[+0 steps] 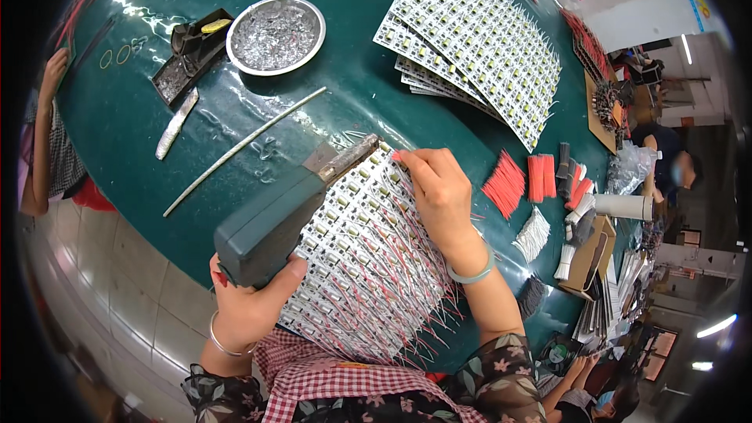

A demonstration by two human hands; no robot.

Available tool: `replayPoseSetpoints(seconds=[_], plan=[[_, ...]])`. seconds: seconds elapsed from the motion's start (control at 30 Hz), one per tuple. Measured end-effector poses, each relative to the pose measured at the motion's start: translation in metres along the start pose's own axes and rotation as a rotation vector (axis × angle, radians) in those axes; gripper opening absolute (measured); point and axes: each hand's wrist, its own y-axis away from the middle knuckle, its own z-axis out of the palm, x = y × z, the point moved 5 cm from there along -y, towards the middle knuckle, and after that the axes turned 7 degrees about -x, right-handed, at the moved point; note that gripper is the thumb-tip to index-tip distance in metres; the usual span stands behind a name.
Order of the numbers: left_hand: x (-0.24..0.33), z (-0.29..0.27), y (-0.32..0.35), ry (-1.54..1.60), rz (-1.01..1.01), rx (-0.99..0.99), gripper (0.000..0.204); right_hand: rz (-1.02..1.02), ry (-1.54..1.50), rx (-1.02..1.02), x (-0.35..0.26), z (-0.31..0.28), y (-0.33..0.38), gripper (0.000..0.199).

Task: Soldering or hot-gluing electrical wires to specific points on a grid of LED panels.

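From where I stand, the gun-shaped tool (270,219) is a blocky, dark grey-green casing with rounded edges, narrowing to a worn, metallic nose. Its long axis slants across the person's front: the fat rear end sits low on the left, and the nose points away and to the right, toward the far corner of a white circuit-board panel (364,254). The person's left hand (252,309) is wrapped under the rear of the casing, thumb along the near side; the grip itself is hidden. The right hand (442,196) is narrowed to a pinch, thumb and forefinger on a short bit of red wire (396,156) at that corner, just beside the nose.

The panel lies on the near side of the green table (133,133), partly under the tool, its small parts set in slanting rows. Thin red and pale leads (407,262) bristle over it, mostly trailing toward the person and to the right.
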Motion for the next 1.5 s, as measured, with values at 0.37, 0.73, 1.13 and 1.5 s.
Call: replayPoseSetpoints(seconds=[0.37,0.73,1.13,1.5], plan=[[0.002,0.028,-0.02,-0.37,0.287,-0.014,0.02,-0.037,0.0,-0.031,0.002,0.004,-0.001,0.03],[0.001,0.041,-0.03,-0.488,0.201,-0.061,0.02,-0.017,-0.018,-0.028,-0.001,0.001,-0.004,0.031],[-0.002,0.043,-0.033,-0.514,0.172,-0.069,0.02,-0.051,0.059,-0.051,-0.004,0.002,-0.005,0.026],[0.01,0.042,-0.028,-0.53,0.355,-0.053,0.018,-0.052,0.067,-0.052,-0.006,0.001,-0.005,0.023]])
